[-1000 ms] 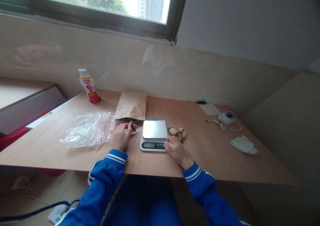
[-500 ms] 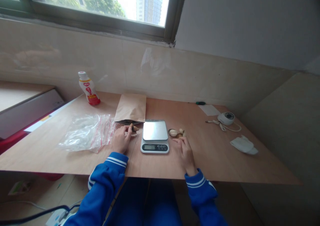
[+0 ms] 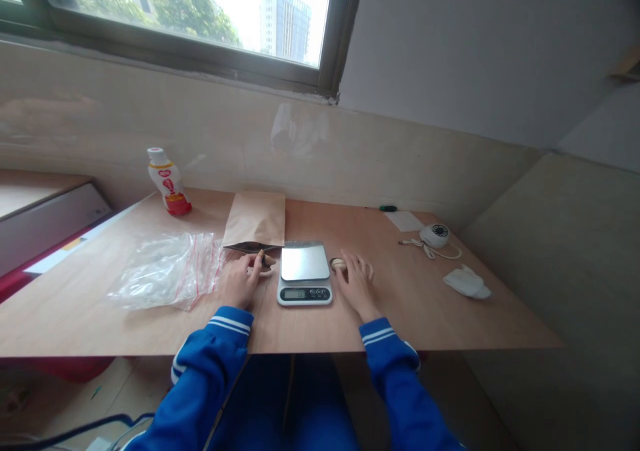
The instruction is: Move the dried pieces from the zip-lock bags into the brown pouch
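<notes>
A white digital kitchen scale (image 3: 305, 263) with a bare metal plate sits between my hands. To its left, my left hand (image 3: 242, 282) rests on the table, thumb and finger closed round a small tan-brown piece (image 3: 269, 261) whose kind I cannot make out. Just behind that hand lies a brown paper bag (image 3: 256, 218), its dark mouth slightly gaping toward me. On the scale's right, my right hand (image 3: 357, 284) reaches over a small pile of pale, rounded pieces (image 3: 339, 264), fingers spread and covering most of them.
A clear zip bag (image 3: 155, 268) lies flat on the left, with a white and red bottle (image 3: 170, 183) upright behind it. At the right are a white dome camera (image 3: 435, 235) with its cable, a crumpled tissue (image 3: 467, 282), a paper sheet (image 3: 404, 221) and a green-handled tool (image 3: 388, 208).
My right hand has moved forward over the pale pieces, hiding most of them. My left hand stays by the brown piece. The whole view has shifted slightly.
</notes>
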Available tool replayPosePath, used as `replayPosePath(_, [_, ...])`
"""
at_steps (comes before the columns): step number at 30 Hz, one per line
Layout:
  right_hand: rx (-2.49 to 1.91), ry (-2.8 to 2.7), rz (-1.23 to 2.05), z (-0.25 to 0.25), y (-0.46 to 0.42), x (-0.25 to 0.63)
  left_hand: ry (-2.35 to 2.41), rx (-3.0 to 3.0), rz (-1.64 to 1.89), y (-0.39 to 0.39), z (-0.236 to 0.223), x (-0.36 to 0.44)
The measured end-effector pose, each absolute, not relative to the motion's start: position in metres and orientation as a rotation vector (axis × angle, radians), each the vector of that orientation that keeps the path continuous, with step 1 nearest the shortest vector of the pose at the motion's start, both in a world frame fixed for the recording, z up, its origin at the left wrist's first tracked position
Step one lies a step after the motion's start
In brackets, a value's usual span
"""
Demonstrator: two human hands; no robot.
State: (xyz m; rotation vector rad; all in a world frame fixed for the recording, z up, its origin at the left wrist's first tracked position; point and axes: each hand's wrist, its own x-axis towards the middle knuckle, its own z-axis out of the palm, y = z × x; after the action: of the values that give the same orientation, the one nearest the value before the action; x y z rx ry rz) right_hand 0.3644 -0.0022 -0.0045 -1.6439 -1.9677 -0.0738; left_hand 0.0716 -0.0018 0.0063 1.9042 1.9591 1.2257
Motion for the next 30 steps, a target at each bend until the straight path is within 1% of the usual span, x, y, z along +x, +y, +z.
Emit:
replayPosePath(5, [-1.716,-2.018,0.010,0.007,0.003,0.361,1.951,1.852,1.207,-0.006,0.016,0.075])
replayPosePath(10, [-1.819,-1.840,0.066,0.035,0.012,0.358,1.923,1.801,1.224,-0.006,0.014,0.076])
replayPosePath(14, [-1.599,-1.906,0.068,0.054,0.027,0.327,1.879,1.769,1.213,-0.005,0.013,0.077])
replayPosePath(17, [-1.436,-2.108,0.113,0.049,0.032,0.299,1.861,1.758,1.192,-0.005,0.014,0.076])
replayPosePath(20, [-1.383,-2.225,0.111,0.039,0.027,0.292,1.841,1.762,1.197,-0.006,0.015,0.076])
replayPosePath(23, [-1.370,-2.213,0.060,0.035,0.021,0.316,1.823,1.767,1.210,-0.005,0.012,0.076])
replayPosePath(26, [-1.482,-2.062,0.029,0.027,0.020,0.360,1.783,1.738,1.235,-0.003,0.007,0.076])
replayPosePath(30, [-1.633,-1.898,0.066,0.001,0.017,0.403,1.745,1.740,1.264,-0.001,0.000,0.076])
